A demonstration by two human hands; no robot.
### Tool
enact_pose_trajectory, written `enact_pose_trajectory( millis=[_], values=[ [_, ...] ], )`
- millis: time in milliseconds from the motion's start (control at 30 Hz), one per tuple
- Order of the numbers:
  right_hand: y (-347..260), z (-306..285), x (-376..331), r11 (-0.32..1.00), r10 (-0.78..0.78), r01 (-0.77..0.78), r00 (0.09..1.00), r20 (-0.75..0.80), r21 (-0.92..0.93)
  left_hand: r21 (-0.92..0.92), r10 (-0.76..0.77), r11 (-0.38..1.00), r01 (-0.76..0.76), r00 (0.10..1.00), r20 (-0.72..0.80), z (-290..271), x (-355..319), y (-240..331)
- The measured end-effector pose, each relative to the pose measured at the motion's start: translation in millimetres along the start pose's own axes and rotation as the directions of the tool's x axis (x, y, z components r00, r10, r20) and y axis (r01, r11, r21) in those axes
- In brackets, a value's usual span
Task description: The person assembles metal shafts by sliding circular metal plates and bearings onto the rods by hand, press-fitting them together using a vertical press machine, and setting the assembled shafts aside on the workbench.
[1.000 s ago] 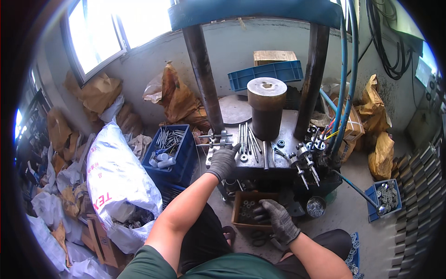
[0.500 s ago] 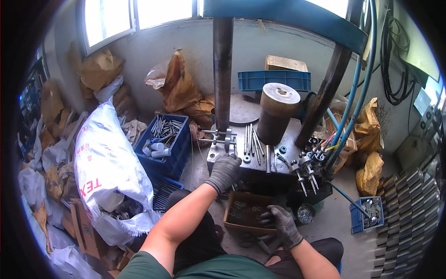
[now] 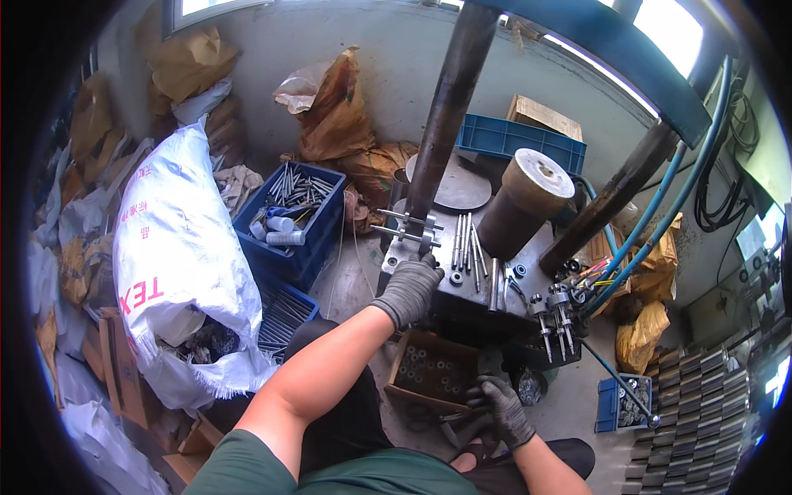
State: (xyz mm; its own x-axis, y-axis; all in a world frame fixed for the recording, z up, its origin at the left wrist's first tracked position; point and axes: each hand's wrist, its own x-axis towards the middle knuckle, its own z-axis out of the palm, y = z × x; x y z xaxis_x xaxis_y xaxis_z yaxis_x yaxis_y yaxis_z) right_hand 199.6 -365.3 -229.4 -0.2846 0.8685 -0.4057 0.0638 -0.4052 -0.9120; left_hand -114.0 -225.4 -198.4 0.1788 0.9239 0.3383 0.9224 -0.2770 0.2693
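Observation:
My left hand [image 3: 412,290], in a grey knit glove, reaches to the near left corner of the steel press table [image 3: 462,301]. Its fingers are bent against the underside of a metal fixture [image 3: 417,233] with thin rods and round discs. Whatever the fingertips pinch there is hidden by the glove. Low on the right, my right hand [image 3: 505,409], gloved alike, hovers beside the cardboard box [image 3: 435,404] of small metal rings. Its fingers are slightly bent and apart, with nothing seen in them. Steel rods [image 3: 469,247] lie on the table right of the fixture, with a ring [image 3: 456,278] near them.
A thick steel cylinder [image 3: 528,206] stands on the table between dark press columns [image 3: 455,107]. Shafts with collars [image 3: 553,322] are at its right edge. Left are blue crates [image 3: 289,219] of metal parts and a white sack [image 3: 186,247]. Stacked metal bars [image 3: 697,412] fill the right.
The whole view has tilted and shifted. My left hand remains at the fixture, while my right hand is a little nearer the cardboard box's right side.

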Motion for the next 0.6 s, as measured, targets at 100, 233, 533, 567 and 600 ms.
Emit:
enact_pose_trajectory(
  millis=[100,233,533,567,600],
  values=[
    [0,-8,8,0.994,0.055,-0.046,0.995,0.084,-0.104,0.087,0.094,0.992,-0.091,0.995,-0.031,2,0,1],
    [-35,6,23,0.691,-0.284,0.367,0.930,0.233,-0.623,0.040,0.132,0.990,-0.133,0.991,0.025,0,-2,-1],
    [-114,57,135,-0.166,-0.649,0.570,0.551,0.524,-0.805,0.043,0.120,0.990,-0.136,0.959,0.258,0,-5,1],
    [-116,59,146,-0.268,-0.674,0.528,0.496,0.548,-0.806,0.042,0.123,0.990,-0.138,0.959,0.254,-2,-6,4],
    [-114,59,155,-0.271,-0.674,0.525,0.495,0.549,-0.807,-0.015,0.138,0.990,-0.138,0.967,0.215,-2,-10,7]
  ],
)
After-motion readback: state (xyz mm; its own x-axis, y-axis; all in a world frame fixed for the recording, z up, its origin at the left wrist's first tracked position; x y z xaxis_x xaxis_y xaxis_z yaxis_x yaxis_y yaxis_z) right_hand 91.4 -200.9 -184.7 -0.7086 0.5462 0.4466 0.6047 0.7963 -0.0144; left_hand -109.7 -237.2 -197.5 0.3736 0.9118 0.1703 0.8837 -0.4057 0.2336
